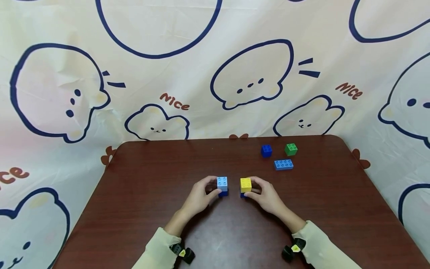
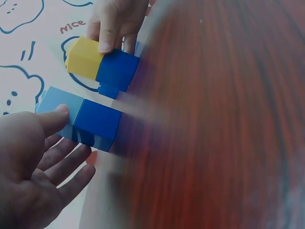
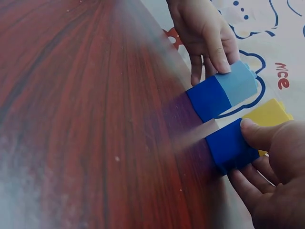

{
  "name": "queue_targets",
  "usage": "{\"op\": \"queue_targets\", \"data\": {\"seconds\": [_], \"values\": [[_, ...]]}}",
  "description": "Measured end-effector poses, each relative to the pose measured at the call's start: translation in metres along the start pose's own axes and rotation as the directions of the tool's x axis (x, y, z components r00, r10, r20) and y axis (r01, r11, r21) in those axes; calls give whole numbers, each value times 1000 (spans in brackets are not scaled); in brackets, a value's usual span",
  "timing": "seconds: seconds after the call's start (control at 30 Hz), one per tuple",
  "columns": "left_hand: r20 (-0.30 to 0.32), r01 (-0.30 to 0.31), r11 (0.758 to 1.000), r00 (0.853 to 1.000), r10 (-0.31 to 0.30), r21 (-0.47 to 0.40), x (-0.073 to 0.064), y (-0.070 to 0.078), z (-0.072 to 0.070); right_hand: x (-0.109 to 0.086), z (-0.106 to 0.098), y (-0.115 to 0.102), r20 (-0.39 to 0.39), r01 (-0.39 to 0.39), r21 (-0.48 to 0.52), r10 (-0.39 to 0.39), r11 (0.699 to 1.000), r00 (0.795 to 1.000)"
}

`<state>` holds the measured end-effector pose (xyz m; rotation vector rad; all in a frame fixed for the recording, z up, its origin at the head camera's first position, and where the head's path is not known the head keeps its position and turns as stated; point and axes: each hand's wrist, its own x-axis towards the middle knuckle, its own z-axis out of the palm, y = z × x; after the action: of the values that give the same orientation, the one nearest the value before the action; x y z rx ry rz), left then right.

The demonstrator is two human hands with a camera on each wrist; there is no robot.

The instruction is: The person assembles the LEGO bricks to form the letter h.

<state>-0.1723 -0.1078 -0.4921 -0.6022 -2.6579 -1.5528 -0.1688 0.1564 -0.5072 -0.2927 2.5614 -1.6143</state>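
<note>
My left hand [image 1: 199,195] pinches a stack of two toy building bricks between thumb and fingers: a light blue brick [image 1: 222,184] on top of a dark blue brick [image 2: 98,119]. Opposite it, my right hand [image 1: 268,197] holds a second stack, a yellow brick [image 1: 245,185] on a dark blue brick [image 3: 231,143]. Both stacks stand upright at the middle of the table, side by side with a small gap between them. In the head view the lower bricks are mostly hidden below the upper ones.
Farther back on the brown table [image 1: 161,160], to the right, lie a dark blue brick [image 1: 266,151], a green brick [image 1: 290,149] and a longer blue brick [image 1: 283,164]. A patterned cloth [image 1: 201,78] hangs behind the table's far edge.
</note>
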Motion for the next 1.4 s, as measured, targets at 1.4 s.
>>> {"op": "queue_targets", "data": {"seconds": [1.4], "values": [[39, 27, 997, 999, -24, -70, 6, -8, 12, 9, 13, 1, -10, -19, -48, 19, 999, 1000]]}}
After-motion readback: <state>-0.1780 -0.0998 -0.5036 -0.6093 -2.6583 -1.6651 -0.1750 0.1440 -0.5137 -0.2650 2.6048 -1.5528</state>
